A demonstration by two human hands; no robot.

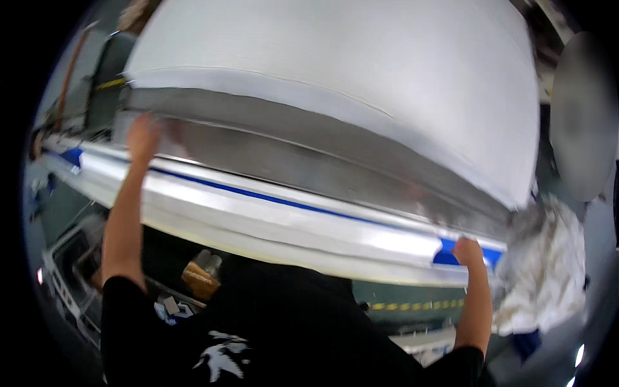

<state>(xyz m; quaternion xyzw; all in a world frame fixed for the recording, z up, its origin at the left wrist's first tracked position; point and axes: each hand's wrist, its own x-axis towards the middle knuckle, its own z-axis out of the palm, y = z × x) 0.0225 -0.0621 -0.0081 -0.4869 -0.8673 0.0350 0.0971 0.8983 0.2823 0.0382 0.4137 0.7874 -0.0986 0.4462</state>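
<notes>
A broad white sheet of fabric [348, 58] covers the far part of the work surface. Its near edge lies along a shiny grey metal strip [277, 155]. In front of that strip runs a long white rail [290, 229] with a blue stripe and a blue patch at each end. My left hand [143, 137] is over the left end of the metal, smeared by motion, so its fingers are unclear. At the right end, my right hand [467, 251] is closed beside the blue patch [446, 253]; what it grips, if anything, is hidden.
Crumpled white cloth [541, 271] hangs at the right end of the surface. Below left are a brown box [200, 278] and a grey-white frame or cart [74, 264]. A yellow-dashed line [419, 306] marks the green floor. A grey oval panel [583, 116] stands at far right.
</notes>
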